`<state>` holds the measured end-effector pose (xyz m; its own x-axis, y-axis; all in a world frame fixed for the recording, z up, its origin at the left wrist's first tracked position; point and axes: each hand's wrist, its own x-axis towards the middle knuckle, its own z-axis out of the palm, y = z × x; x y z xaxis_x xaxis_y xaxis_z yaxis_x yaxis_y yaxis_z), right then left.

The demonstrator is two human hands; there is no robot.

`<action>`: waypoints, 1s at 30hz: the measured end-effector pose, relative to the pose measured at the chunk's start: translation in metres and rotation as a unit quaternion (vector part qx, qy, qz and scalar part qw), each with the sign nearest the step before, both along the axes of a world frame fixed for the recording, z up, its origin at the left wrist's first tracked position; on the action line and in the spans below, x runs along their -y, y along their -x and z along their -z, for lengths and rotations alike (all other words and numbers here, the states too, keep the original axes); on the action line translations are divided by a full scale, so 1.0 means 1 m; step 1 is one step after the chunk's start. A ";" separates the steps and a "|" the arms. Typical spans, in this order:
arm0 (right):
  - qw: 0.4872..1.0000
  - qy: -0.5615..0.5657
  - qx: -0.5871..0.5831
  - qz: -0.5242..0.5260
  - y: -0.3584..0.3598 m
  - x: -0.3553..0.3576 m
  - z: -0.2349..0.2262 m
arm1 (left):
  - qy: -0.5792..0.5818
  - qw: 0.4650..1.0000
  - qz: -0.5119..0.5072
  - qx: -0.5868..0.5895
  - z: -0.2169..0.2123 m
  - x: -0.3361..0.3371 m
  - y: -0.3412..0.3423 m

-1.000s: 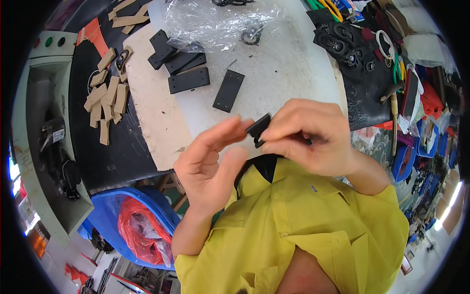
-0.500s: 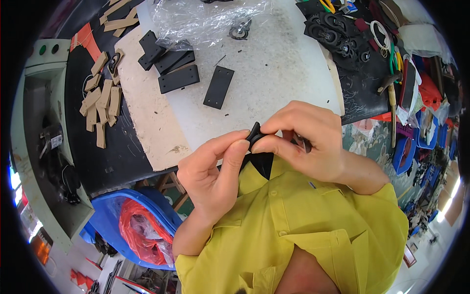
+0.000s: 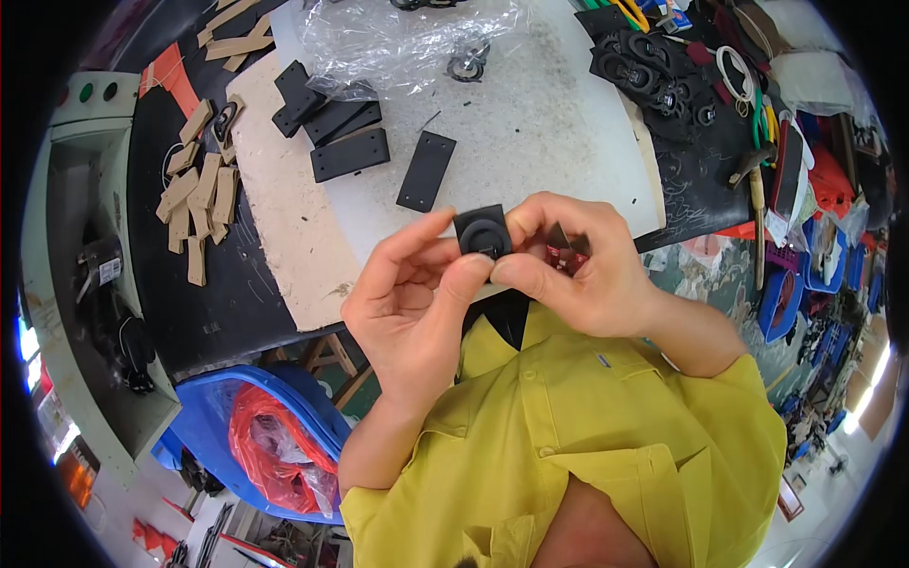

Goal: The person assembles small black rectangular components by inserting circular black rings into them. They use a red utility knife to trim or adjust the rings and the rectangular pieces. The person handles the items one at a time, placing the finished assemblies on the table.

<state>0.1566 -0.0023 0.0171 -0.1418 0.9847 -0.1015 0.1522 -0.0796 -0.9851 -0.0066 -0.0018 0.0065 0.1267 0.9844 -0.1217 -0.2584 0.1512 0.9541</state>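
Observation:
Between the fingertips of both hands is a black square piece with a round ring [image 3: 485, 237] on its face, tilted up toward me. My left hand [image 3: 407, 293] pinches its left and lower edge with thumb and fingers. My right hand [image 3: 582, 270] grips the right edge, and a small dark and red item [image 3: 565, 250], partly hidden, is tucked in its curled fingers. Beyond the hands a black rectangular plate with small holes [image 3: 425, 171] lies on a white sheet [image 3: 559, 142]. Several similar black plates [image 3: 350, 155] are piled to its left.
Clear plastic film [image 3: 398, 47] and a black ring-shaped part [image 3: 467, 62] lie farther back. Tan strips [image 3: 201, 201] are heaped at left, black ringed pieces [image 3: 644, 71] at right. A hammer [image 3: 757, 175] lies at the right table edge. A blue bin [image 3: 204, 445] stands below left.
The black square piece has turned from edge-on so its ringed face now shows. It has risen slightly, and the left fingers have spread along its side.

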 end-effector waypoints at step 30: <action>0.975 -0.156 0.137 -0.078 -0.010 -0.007 -0.003 | 0.097 0.979 0.142 -0.108 -0.010 -0.010 0.016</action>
<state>0.1663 0.0051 0.0202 -0.3013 0.9425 0.1442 0.4001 0.2623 -0.8782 -0.0231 0.0078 0.0164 0.3428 0.8692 -0.3564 0.0258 0.3705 0.9285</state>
